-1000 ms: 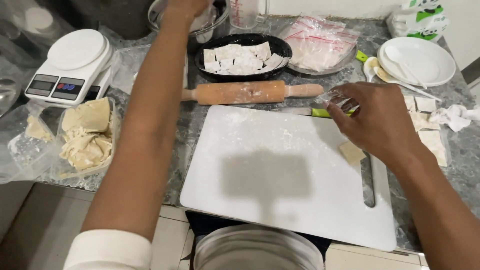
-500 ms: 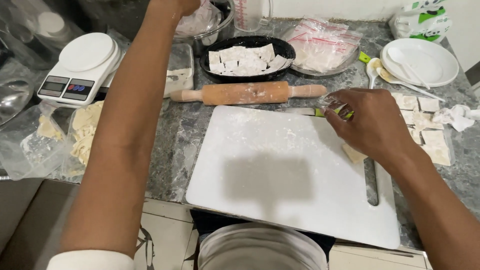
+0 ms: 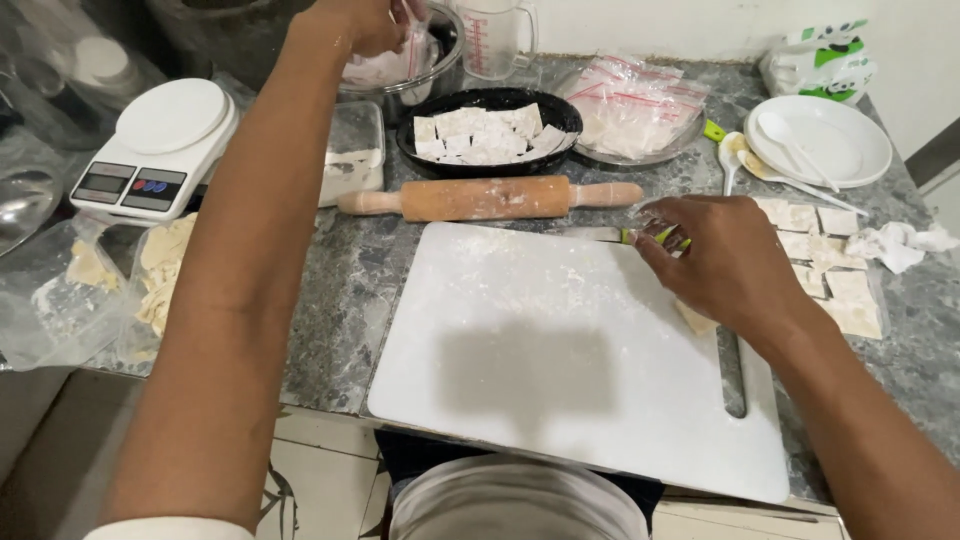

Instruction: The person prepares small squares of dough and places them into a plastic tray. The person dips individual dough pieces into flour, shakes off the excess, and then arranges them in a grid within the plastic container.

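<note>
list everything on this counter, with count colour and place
cutting board: 1, white, floured, centre
rolling pin: 1, wooden, behind the board
black bowl: 1, holds white dough squares
kitchen scale: 1, white, far left
metal bowl: 1, steel, back left
measuring jug: 1, clear, back
zip bags: several, clear, on a metal plate
white plate: 1, back right, spoon on it
dough squares: several, pale, right
knife: 1, green handle, board's far edge
left hand: in the metal bowl
right hand: on the knife

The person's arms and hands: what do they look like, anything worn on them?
Both forearms are bare. The left hand and right hand have no gloves; I can see no rings or watch. A white sleeve cuff shows high up the left arm, at the frame's bottom edge.
</note>
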